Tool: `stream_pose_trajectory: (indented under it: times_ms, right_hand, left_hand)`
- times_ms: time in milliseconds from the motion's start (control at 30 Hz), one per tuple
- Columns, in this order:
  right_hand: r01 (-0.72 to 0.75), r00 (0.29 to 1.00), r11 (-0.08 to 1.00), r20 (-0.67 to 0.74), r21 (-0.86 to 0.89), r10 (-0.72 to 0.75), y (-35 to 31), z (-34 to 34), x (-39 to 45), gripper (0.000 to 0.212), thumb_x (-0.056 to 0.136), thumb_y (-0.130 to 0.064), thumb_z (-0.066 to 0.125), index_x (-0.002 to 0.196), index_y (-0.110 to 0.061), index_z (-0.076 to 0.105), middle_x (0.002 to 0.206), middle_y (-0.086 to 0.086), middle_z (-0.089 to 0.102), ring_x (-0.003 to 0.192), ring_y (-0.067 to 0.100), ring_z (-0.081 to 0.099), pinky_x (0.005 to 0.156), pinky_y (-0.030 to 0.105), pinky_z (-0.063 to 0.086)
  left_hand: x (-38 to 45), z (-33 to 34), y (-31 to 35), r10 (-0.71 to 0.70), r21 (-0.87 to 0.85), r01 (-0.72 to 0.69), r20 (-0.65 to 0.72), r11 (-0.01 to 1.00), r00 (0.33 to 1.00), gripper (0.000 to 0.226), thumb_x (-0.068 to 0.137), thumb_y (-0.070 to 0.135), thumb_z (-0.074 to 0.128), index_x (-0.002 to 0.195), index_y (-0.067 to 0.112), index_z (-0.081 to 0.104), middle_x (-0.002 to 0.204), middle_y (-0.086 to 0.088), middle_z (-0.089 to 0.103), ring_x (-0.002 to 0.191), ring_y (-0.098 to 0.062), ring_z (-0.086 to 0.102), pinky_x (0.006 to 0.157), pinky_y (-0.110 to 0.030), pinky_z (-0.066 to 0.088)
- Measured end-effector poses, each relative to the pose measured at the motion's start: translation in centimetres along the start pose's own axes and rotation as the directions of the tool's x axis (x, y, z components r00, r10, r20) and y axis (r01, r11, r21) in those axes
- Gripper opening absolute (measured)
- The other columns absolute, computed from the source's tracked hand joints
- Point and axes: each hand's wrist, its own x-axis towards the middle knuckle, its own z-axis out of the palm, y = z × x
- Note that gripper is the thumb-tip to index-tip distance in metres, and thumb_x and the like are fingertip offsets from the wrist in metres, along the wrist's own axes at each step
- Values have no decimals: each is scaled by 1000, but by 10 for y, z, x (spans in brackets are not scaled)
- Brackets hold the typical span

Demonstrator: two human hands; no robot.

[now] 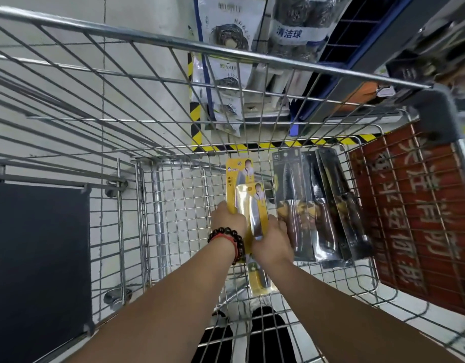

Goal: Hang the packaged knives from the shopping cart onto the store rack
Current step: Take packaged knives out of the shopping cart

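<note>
Reaching down into the shopping cart (152,142), both hands are placed on the yellow knife packs (248,195). At the left edge of the packs, the left hand (227,218), a beaded bracelet (234,243) on its wrist, is curled round the cards; whether one or both are pinched cannot be told. At the right edge, the right hand (274,239) is closed over the lower part of the front pack, where a blade shows through the blister. The pickup step is judged to be in hand; nothing has been hung yet. Next, the packs would need to be lifted clear of the wire walls and their hang holes brought to a rack hook. Just right of the grip, dark knife packs (317,208) lie fanned on the basket floor. Beyond them, a red sign (414,205) is fixed against the cart's end.
</note>
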Motion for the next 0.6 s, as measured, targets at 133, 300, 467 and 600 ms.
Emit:
stream_pose_trajectory:
  times_ms: [133, 300, 467, 600]
  right_hand:
    - [-20, 1000, 999, 7, 37, 19, 3, 7, -1, 47, 80, -8, 57, 124, -17, 46, 126, 8, 44, 112, 35, 52, 85, 41, 49]
    - [-40, 996, 997, 78, 60, 35, 4, 8, -4, 65, 84, -22, 52, 146, -19, 31, 144, 9, 35, 126, 35, 42, 100, 46, 43]
    - [-2, 988, 998, 155, 57, -7, -2, 0, -14, 81, 84, -41, 56, 153, -32, 16, 155, 3, 19, 139, 33, 28, 109, 47, 36]
    - [69, 990, 944, 94, 324, -105, -26, -22, -35, 65, 83, -29, 70, 139, -24, 38, 121, -3, 58, 103, 14, 60, 77, 22, 51]
  left_hand:
    - [-11, 1, 7, -86, -18, 85, 0, 996, 996, 25, 80, 12, 49, 105, 16, 54, 108, -5, 42, 98, -31, 58, 90, -40, 50]
    - [-15, 1, 2, -102, -206, 127, 127, 970, 987, 8, 83, 19, 59, 77, 21, 55, 82, -5, 64, 70, -22, 61, 69, -30, 51]
    - [-15, -11, -13, -89, -323, 143, 176, 936, 980, 15, 87, 14, 63, 72, 16, 66, 74, -9, 67, 71, -26, 63, 77, -50, 55]
    - [-36, -45, -7, -67, -438, 160, 221, 885, 973, 11, 92, 14, 60, 88, 18, 69, 94, -14, 72, 82, -29, 66, 84, -57, 53]
